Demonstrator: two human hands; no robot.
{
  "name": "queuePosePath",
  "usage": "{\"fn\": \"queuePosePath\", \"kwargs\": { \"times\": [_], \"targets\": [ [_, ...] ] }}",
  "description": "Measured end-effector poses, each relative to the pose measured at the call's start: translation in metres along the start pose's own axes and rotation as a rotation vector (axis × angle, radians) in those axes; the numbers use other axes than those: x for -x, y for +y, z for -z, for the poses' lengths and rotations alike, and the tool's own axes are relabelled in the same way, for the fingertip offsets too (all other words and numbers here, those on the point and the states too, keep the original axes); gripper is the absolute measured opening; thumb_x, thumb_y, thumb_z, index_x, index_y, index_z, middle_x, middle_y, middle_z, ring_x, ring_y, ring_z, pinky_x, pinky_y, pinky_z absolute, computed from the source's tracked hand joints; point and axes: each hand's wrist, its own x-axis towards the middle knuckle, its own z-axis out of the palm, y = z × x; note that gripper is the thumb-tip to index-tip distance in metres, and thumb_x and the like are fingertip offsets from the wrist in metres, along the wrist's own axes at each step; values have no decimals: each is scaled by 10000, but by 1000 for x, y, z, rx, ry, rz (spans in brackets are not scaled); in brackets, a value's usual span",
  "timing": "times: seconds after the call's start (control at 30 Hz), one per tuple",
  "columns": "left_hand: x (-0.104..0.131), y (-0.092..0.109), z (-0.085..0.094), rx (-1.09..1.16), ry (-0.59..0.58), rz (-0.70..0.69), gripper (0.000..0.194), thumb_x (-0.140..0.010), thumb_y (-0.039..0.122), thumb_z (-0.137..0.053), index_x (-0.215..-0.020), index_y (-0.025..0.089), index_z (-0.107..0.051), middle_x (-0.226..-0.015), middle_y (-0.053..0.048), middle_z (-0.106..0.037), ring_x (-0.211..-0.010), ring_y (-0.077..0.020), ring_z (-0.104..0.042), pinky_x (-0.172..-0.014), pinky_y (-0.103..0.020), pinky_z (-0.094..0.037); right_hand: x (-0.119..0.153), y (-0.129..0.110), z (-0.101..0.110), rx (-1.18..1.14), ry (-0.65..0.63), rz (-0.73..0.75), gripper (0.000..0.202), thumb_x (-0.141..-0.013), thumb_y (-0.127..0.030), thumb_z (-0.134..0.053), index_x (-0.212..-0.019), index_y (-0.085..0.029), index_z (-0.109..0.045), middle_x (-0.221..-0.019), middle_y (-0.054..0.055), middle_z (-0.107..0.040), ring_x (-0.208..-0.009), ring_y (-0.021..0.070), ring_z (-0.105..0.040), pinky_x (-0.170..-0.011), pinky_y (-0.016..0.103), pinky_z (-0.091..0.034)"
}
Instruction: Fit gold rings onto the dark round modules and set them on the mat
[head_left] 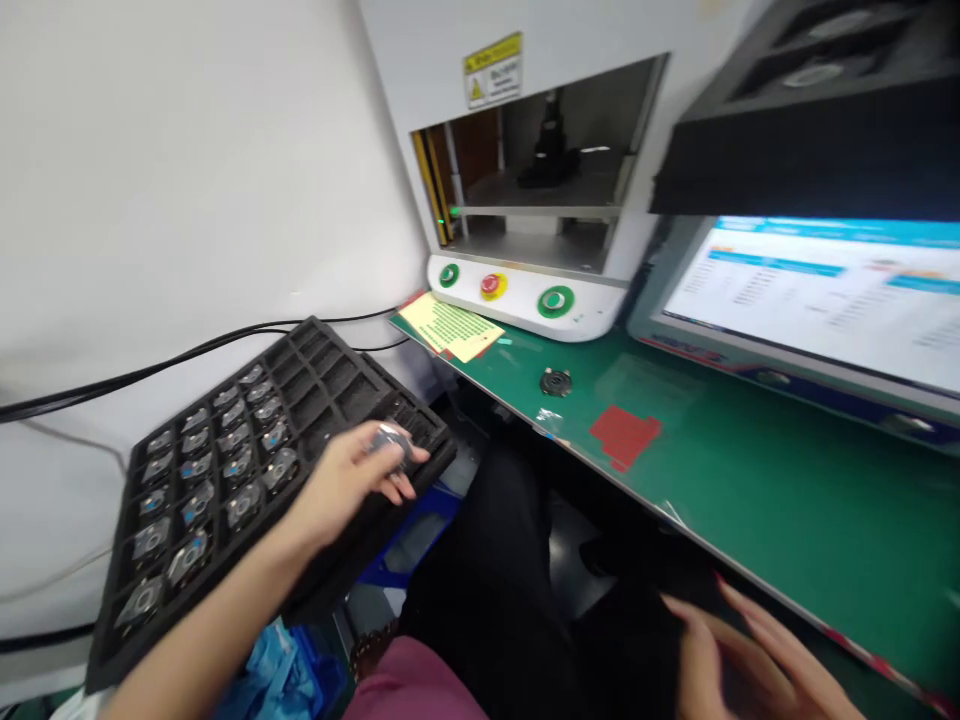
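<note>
My left hand [352, 480] is closed on a small round part [391, 446] with a shiny, clear surface, held over the right side of a black foam tray [300, 395]. Several similar parts in clear film sit in the tray's left and lower compartments; others near the hand hold nothing. At the lower right, my right hand [750, 660] is blurred beside the bench edge, its fingers apart, holding nothing visible. One round black part [556, 382] lies on the green bench mat [757, 450].
A white machine [525, 300] with two green buttons and a red one stands behind the bench. To its right is a lit monitor [817, 290]. A yellow dotted sheet [450, 325] and a red piece [625, 436] lie on the mat. Black cables cross at left.
</note>
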Motion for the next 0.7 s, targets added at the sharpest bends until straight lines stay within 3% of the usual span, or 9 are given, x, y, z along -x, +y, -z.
{"fn": "queuePosePath", "kwargs": {
  "times": [0.07, 0.17, 0.3, 0.4, 0.53, 0.63, 0.7],
  "targets": [
    [6, -24, -40, 27, -253, 73, 378, -767, 375, -794, -1003, 106, -673, -956, -155, -764, -527, -123, -635, -483, -228, -487, -2, -28, -21, -83, 101, 46, 334, -826, -99, -737, -1124, -177, -607, -1175, 110, -675, -771, 146, -745, -680, 241, -627],
    [8, -48, -94, 93, -535, 131, 404, -777, 373, -783, -1067, 124, -652, -980, -150, -765, -589, -121, -640, -541, -227, -490, -15, -59, -44, -197, -20, 36, 482, -831, -67, -704, -1240, -267, -542, -1498, 121, -437, -1083, 208, -708, -845, 307, -647],
    [10, -64, -142, 201, -807, 246, 379, -806, 419, -763, -1045, 141, -667, -909, -94, -746, -665, -132, -644, -593, -229, -498, -25, -60, -44, -196, -64, -23, 532, -825, -62, -702, -1259, -312, -522, -1551, 101, -348, -1194, 230, -653, -937, 325, -619],
    [11, -73, -160, 390, -845, 381, 422, -796, 512, -745, -1010, 151, -705, -855, -71, -720, -706, -153, -641, -597, -242, -512, -17, -55, -35, -230, -29, -76, 462, -876, -27, -623, -1221, -326, -554, -1569, 75, -316, -1138, 198, -684, -847, 254, -646],
    [6, -81, -171, 497, -785, 579, 348, -777, 424, -786, -972, 143, -724, -785, -40, -700, -666, -130, -623, -598, -223, -492, -9, -62, -16, -302, -49, -59, 569, -865, 24, -606, -1272, -369, -544, -1594, 39, -283, -1080, 164, -707, -830, 241, -655],
    [-5, -86, -173, 458, -763, 586, 371, -792, 429, -762, -985, 117, -704, -806, -87, -726, -662, -139, -626, -598, -224, -470, -26, -59, 11, -262, 6, -62, 552, -833, 21, -653, -1226, -359, -577, -1546, 31, -372, -988, 134, -731, -733, 178, -657],
    [-14, -88, -173, 417, -727, 542, 382, -811, 449, -737, -992, 116, -686, -819, -107, -732, -661, -141, -615, -591, -225, -451, -48, -43, 30, -178, 26, -101, 468, -816, -35, -706, -1158, -333, -597, -1506, 37, -427, -971, 139, -733, -702, 168, -652]
  ]
}}
